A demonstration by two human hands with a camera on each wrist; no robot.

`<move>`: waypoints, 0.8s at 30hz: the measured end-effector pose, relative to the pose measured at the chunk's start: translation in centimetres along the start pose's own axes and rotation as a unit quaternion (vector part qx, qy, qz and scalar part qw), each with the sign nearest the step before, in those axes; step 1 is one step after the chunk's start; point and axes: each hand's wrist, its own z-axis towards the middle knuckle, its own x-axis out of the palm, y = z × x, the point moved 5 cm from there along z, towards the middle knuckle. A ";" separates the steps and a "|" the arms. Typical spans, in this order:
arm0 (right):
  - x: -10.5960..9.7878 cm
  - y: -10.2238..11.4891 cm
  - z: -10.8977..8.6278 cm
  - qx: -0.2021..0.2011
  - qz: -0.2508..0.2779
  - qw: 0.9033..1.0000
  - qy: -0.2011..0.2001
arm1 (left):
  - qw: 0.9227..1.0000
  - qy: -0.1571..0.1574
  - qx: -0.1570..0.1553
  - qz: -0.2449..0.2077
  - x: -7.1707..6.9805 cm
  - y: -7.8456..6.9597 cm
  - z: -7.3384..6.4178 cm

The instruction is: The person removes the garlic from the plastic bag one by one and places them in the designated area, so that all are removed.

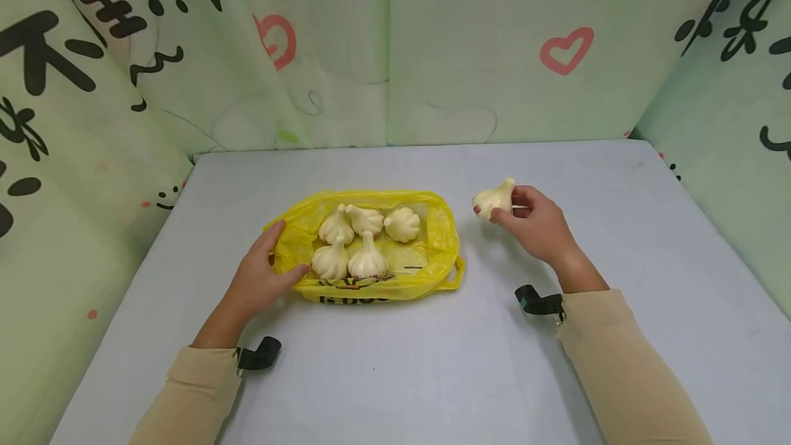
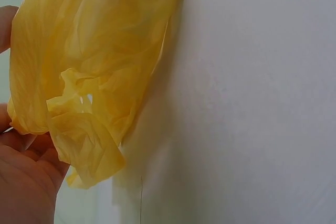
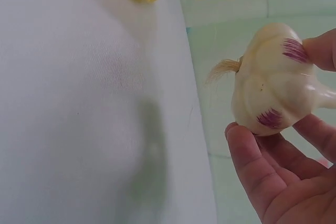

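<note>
A yellow plastic bag [image 1: 441, 239] lies on the table with its mouth spread open, several white garlic bulbs [image 1: 367, 256] inside. My left hand [image 1: 259, 277] grips the bag's left end, thumb at the front side and fingers at the back. In the left wrist view, crumpled yellow plastic [image 2: 94, 145] hangs beside the fingers. To the right of the bag, my right hand [image 1: 537, 225] holds one garlic bulb [image 1: 494, 199] above the table between thumb and fingers. Up close in the right wrist view, this bulb [image 3: 273, 82] shows purple streaks and a tuft of dry roots.
The table [image 1: 432, 376] has a pale covering. Light green curtains [image 1: 463, 53] with black characters and red hearts stand behind it and at both sides. A black wrist camera [image 1: 259, 354] sits on the left wrist, another black camera [image 1: 537, 301] on the right.
</note>
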 end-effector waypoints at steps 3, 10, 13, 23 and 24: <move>-0.1 -0.1 0.0 0.005 0.003 1.000 -0.002 | 1.000 -0.001 -0.001 0.000 0.0 0.0 0.0; 0.2 -0.2 0.0 0.004 -0.002 1.000 -0.003 | 1.000 -0.002 -0.003 -0.006 0.0 0.1 0.0; 0.4 -0.4 0.0 0.007 -0.006 1.000 -0.002 | 1.000 -0.002 -0.002 -0.006 0.0 0.1 0.0; 1.1 -1.1 0.2 0.003 -0.028 1.000 0.003 | 1.000 0.000 -0.006 -0.003 0.0 0.1 -0.1; 1.2 -1.1 0.2 0.003 -0.028 1.000 0.003 | 1.000 0.000 -0.007 -0.004 0.0 0.1 -0.1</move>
